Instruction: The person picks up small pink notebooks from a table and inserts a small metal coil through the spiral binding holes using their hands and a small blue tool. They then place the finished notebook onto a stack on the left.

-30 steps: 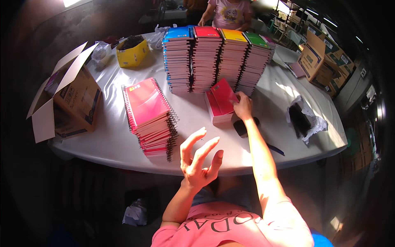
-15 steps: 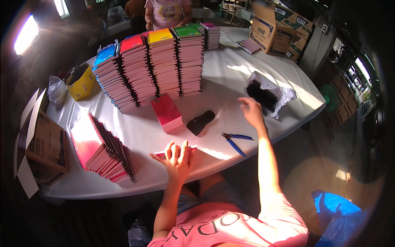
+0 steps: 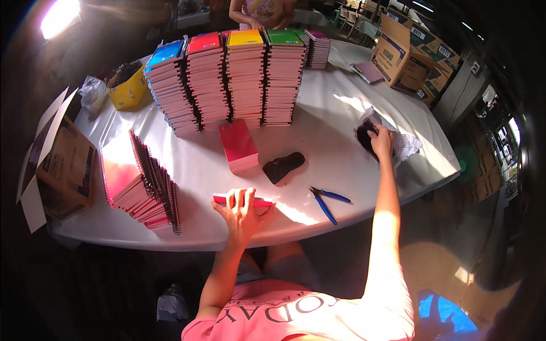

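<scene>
My left hand [image 3: 242, 209] rests on a thin red notebook [image 3: 263, 202] lying at the near edge of the white table [image 3: 330, 148], fingers spread over its cover. My right hand [image 3: 380, 139] reaches far right into a crumpled white bag [image 3: 405, 145] and touches a bundle of black spiral coils [image 3: 363, 134]. A small pile of red notebooks [image 3: 239, 145] lies mid-table. Beside it lies a black object [image 3: 283, 166], and blue-handled pliers [image 3: 327, 202] lie near the front edge.
Tall stacks of notebooks [image 3: 233, 79] with blue, red, yellow and green covers stand at the back. A leaning pile of spiral-bound red notebooks [image 3: 142, 182] is at left, beside an open cardboard box [image 3: 57, 165]. A yellow tub [image 3: 128, 88], more boxes [image 3: 409, 54], and a person [image 3: 261, 11] are beyond.
My right hand has stretched further right and reached the black coils in the white bag. My left hand has settled on the thin red notebook at the table's edge.
</scene>
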### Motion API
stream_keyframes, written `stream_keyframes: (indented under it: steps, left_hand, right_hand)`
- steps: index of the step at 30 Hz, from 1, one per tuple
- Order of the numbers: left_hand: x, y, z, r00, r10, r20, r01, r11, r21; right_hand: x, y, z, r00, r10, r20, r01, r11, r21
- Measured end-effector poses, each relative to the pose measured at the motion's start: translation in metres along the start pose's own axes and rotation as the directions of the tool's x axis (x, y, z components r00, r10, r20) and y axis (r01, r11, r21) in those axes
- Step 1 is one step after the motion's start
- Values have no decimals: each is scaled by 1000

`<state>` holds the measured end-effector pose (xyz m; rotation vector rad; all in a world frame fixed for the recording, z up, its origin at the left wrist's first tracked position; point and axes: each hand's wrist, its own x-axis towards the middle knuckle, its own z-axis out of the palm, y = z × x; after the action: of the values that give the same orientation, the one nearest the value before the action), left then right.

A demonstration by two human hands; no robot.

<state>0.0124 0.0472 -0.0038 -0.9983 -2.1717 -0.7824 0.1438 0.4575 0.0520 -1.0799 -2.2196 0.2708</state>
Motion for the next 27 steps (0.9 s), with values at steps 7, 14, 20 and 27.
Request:
stream_keyframes:
  steps: [7, 14, 20, 27]
  left_hand:
    - [1, -3, -5, 999, -2, -33, -1, 996, -91]
    - [1, -11, -11, 999, 1, 41, 3, 994, -111]
    - [-6, -11, -18, 999, -40, 2, 40, 989, -139]
    - [-10, -17, -18, 1000, -13, 22, 15, 995, -102]
  right_hand:
    - [-52, -59, 22, 919, -192, 345, 215, 976, -30]
    - [-63, -125, -23, 903, -409, 135, 379, 903, 203]
    - [-181, -194, -15, 729, -544, 415, 104, 687, 719]
    - [-207, -200, 4, 753, -495, 433, -68, 596, 800]
